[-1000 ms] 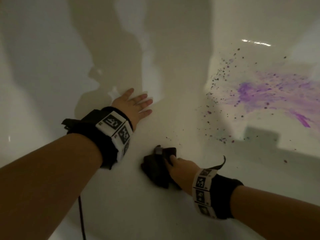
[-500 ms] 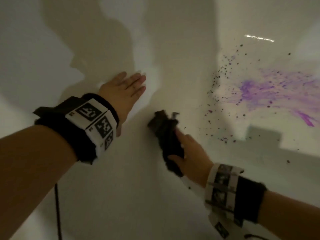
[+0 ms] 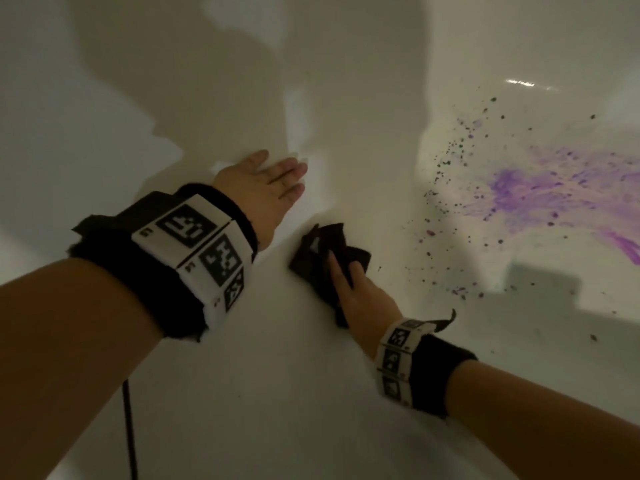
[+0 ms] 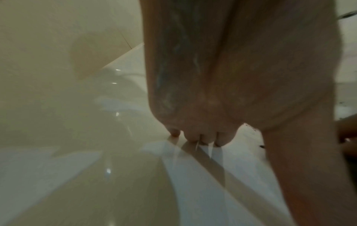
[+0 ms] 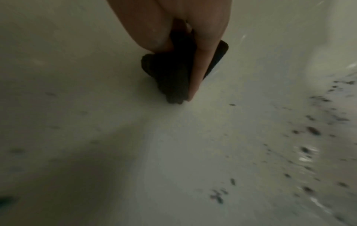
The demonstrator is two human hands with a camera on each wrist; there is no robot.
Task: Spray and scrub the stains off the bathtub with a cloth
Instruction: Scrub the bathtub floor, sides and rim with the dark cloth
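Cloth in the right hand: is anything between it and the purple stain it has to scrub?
Nothing visible. Only bare tub surface with scattered dark specks lies between the cloth and the purple stain.

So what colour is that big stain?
Purple stain, with dark specks around it; head view shows it best.

We are looking at a glossy, smooth white bathtub (image 3: 214,393), its surface throwing back soft highlights. We are seeing a dark, matt cloth (image 3: 322,258) with a nubby, towel-like pile, and black fabric wristbands (image 3: 436,372) bearing smooth printed marker plates.
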